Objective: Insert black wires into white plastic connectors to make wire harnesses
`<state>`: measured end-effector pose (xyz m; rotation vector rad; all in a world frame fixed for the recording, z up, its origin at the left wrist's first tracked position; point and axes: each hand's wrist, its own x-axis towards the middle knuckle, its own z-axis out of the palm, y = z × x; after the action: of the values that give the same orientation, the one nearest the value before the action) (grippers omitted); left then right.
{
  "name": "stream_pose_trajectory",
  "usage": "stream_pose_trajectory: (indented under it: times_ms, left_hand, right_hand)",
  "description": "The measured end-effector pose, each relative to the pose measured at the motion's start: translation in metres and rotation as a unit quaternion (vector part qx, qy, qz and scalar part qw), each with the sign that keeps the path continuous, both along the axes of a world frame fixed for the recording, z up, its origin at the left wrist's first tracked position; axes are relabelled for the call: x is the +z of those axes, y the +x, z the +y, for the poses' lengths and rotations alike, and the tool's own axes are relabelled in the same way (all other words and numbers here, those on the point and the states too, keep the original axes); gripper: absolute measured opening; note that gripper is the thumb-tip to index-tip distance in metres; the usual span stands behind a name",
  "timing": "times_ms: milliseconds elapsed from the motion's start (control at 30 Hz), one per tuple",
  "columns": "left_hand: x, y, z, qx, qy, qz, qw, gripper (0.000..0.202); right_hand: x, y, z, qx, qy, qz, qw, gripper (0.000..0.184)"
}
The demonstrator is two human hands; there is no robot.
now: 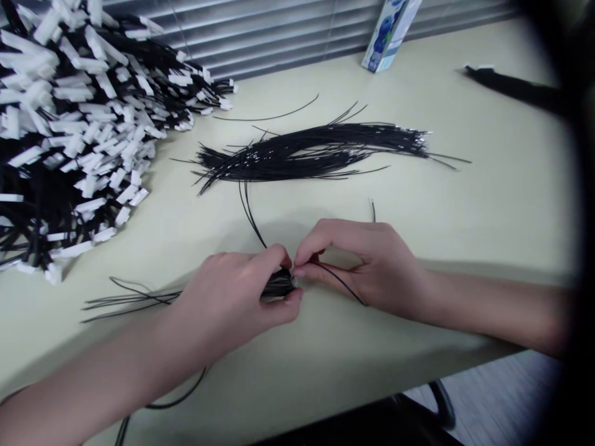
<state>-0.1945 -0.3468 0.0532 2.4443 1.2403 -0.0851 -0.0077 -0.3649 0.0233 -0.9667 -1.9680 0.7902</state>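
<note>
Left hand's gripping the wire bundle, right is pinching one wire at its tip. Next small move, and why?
Probably slide the single wire in flush with the bundle. The left hand clamps the bundle's end, and the right hand pinches the wire's tip right against it, so the ends nearly meet. More loose wires lie behind on the table.

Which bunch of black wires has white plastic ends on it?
The big heap of wires at far left; the loose wire bundle at table centre shows bare ends.

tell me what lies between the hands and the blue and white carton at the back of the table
In the head view, a loose sheaf of black wires lies across the table between the hands and the carton; bare tabletop lies on either side of it.
</note>
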Motion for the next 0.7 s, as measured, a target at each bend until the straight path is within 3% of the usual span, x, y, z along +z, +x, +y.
stream_pose_trajectory:
  times_ms: [200, 500, 700]
  left_hand:
    - [0.0015, 0.001, 0.0024, 0.002, -0.015, -0.007, 1.0, 0.019]
    - [0.0025, 0.0024, 0.002, 0.017, -0.023, -0.001, 1.0, 0.018]
    - [0.0046, 0.0029, 0.0021, 0.018, -0.034, 0.006, 0.999, 0.017]
  right_hand:
    - [-0.0021, 0.0018, 0.0031, 0.004, -0.053, -0.052, 0.997, 0.007]
    - [-0.0021, 0.0004, -0.0016, -0.007, 0.026, -0.1, 0.995, 0.011]
    - [-0.0028, 0.0012, -0.0008, 0.01, 0.036, -0.093, 0.995, 0.012]
